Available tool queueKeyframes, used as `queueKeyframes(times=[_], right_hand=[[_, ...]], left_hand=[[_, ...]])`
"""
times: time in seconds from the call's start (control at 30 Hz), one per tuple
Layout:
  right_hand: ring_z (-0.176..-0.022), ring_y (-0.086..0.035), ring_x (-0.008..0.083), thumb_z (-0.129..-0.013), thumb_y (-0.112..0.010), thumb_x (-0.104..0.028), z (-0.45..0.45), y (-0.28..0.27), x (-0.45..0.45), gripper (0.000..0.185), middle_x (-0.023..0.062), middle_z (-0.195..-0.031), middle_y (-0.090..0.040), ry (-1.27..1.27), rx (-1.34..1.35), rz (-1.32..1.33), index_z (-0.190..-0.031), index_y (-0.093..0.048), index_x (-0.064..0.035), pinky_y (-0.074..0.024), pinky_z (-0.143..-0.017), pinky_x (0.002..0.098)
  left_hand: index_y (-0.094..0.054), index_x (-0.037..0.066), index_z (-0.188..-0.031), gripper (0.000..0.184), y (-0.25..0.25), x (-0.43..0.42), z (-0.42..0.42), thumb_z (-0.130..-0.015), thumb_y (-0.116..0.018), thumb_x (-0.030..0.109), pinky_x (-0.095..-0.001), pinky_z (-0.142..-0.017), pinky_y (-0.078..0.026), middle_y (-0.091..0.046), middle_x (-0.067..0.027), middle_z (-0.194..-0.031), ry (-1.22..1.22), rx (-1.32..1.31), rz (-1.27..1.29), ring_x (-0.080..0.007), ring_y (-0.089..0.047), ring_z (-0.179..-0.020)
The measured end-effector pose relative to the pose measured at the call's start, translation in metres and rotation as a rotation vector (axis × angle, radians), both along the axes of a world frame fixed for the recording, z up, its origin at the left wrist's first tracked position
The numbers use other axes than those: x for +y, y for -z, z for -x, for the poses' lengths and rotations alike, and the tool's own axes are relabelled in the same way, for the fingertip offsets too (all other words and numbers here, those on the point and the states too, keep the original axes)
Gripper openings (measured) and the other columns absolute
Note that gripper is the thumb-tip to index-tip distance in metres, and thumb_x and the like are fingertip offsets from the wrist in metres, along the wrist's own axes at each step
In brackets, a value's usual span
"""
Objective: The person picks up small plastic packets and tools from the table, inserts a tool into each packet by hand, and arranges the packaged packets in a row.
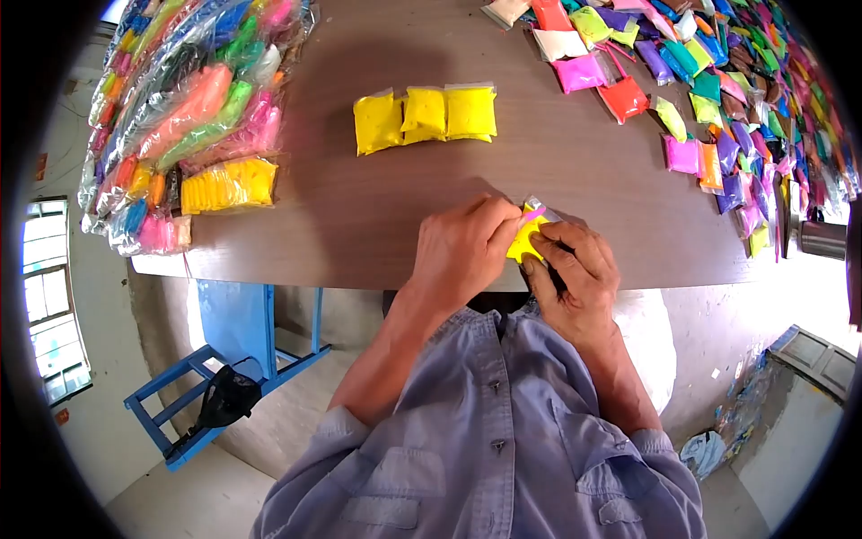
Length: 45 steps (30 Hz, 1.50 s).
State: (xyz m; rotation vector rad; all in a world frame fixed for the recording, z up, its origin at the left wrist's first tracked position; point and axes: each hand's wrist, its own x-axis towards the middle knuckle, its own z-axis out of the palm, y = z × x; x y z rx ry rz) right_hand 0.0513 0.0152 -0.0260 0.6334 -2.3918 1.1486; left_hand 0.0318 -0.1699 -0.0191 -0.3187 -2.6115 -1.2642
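Close to the table's front edge, both hands meet at a small clear packet filled with something yellow (523, 244). My left hand (460, 247) is closed, pinching the packet's upper left side beside a short pink strip (535, 214). From the other side my right hand (579, 269) grips the packet between thumb and fingers. What the strip is made of I cannot make out, and the fingertips partly hide the packet. Farther back lie three small side-by-side stacks of similar yellow packets (424, 114).
Large clear bags of colourful packets (202, 99) fill the table's left side, with a bundle of yellow packets (229, 186) in front. A heap of loose multicoloured packets (709, 72) covers the right side of the brown table (341, 225). A blue chair (235, 323) stands front left.
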Motion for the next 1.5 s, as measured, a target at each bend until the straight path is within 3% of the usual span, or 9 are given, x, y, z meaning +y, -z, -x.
queueKeyframes(times=[0.23,0.5,0.77,0.8,1.1,1.23,1.3,1.33,1.5], right_hand=[[-0.096,-0.071,0.0319,-0.07,-0.085,-0.003,0.0,0.002,0.003,0.029,0.01,-0.107,-0.072,0.011,-0.02,0.006,-0.097,-0.077,-0.0028,-0.0561,-0.081,0.0398],[-0.093,-0.068,0.0308,-0.073,-0.083,-0.003,0.001,-0.001,0.0,0.026,0.0096,-0.106,-0.071,-0.004,-0.013,-0.002,-0.098,-0.077,-0.003,-0.0557,-0.08,0.0387],[-0.091,-0.064,0.0296,-0.081,-0.078,-0.001,0.0,-0.001,-0.002,0.027,0.0092,-0.106,-0.067,0.041,-0.086,-0.058,-0.108,-0.077,-0.0024,-0.0529,-0.079,0.0388],[-0.09,-0.063,0.0293,-0.081,-0.078,-0.002,0.001,-0.002,-0.003,0.029,0.009,-0.106,-0.066,0.04,-0.089,-0.067,-0.11,-0.077,-0.0022,-0.0524,-0.079,0.0388],[-0.083,-0.061,0.0259,-0.081,-0.081,-0.003,0.009,-0.006,-0.006,0.024,0.007,-0.1,-0.064,0.034,-0.058,-0.077,-0.105,-0.078,-0.0021,-0.0515,-0.071,0.0366],[-0.082,-0.061,0.0257,-0.081,-0.081,-0.003,0.007,-0.005,-0.007,0.024,0.0065,-0.099,-0.064,0.054,-0.063,-0.067,-0.105,-0.079,-0.0026,-0.0516,-0.07,0.0367],[-0.08,-0.062,0.0254,-0.08,-0.082,-0.004,0.01,-0.003,-0.009,0.024,0.0061,-0.096,-0.065,0.067,-0.028,-0.057,-0.104,-0.079,-0.0035,-0.0518,-0.069,0.0365],[-0.08,-0.062,0.0254,-0.08,-0.082,-0.004,0.01,-0.004,-0.01,0.024,0.0061,-0.096,-0.065,0.064,-0.027,-0.056,-0.104,-0.079,-0.0035,-0.0518,-0.069,0.0365],[-0.078,-0.063,0.0256,-0.079,-0.084,-0.006,0.008,-0.005,-0.01,0.023,0.0054,-0.093,-0.066,0.1,-0.052,-0.064,-0.102,-0.08,-0.0055,-0.0526,-0.068,0.0368]], left_hand=[[-0.073,0.003,-0.097,0.007,-0.017,-0.007,-0.028,-0.092,-0.076,0.0,-0.0341,-0.059,-0.053,-0.07,-0.0125,-0.081,0.027,-0.093,-0.051,-0.0241,-0.069,-0.067],[-0.07,0.004,-0.092,0.008,0.0,-0.001,0.007,-0.091,-0.078,0.005,-0.0367,-0.062,-0.054,-0.07,-0.0143,-0.083,0.025,-0.015,0.037,-0.032,-0.069,-0.07],[-0.071,0.001,-0.094,0.004,-0.018,-0.015,-0.027,-0.094,-0.076,0.001,-0.0324,-0.061,-0.052,-0.07,-0.0114,-0.08,-0.053,-0.08,-0.092,-0.019,-0.067,-0.067],[-0.07,0.007,-0.095,0.008,-0.015,-0.012,-0.035,-0.091,-0.076,0.005,-0.0403,-0.056,-0.051,-0.066,-0.0108,-0.078,-0.045,-0.036,-0.081,-0.0322,-0.067,-0.067],[-0.068,0.008,-0.095,0.011,0.008,-0.015,-0.032,-0.09,-0.077,0.004,-0.0429,-0.055,-0.051,-0.067,-0.0102,-0.076,-0.159,0.095,0.065,-0.0322,-0.067,-0.064],[-0.068,0.007,-0.095,0.01,-0.004,-0.022,-0.036,-0.092,-0.077,0.003,-0.0401,-0.055,-0.051,-0.067,-0.0122,-0.077,-0.254,0.061,0.012,-0.031,-0.066,-0.063],[-0.07,0.005,-0.093,0.01,-0.011,-0.011,-0.045,-0.091,-0.08,0.004,-0.0325,-0.054,-0.048,-0.067,-0.0102,-0.077,-0.14,0.045,-0.02,-0.0233,-0.062,-0.059],[-0.068,0.008,-0.095,0.012,-0.007,-0.004,-0.049,-0.09,-0.079,0.005,-0.0411,-0.055,-0.051,-0.065,-0.0089,-0.078,-0.088,0.084,-0.015,-0.0295,-0.066,-0.064],[-0.068,0.009,-0.097,0.012,0.007,-0.009,-0.044,-0.09,-0.078,0.007,-0.042,-0.056,-0.052,-0.067,-0.0078,-0.08,-0.141,0.143,0.149,-0.03,-0.068,-0.066]])
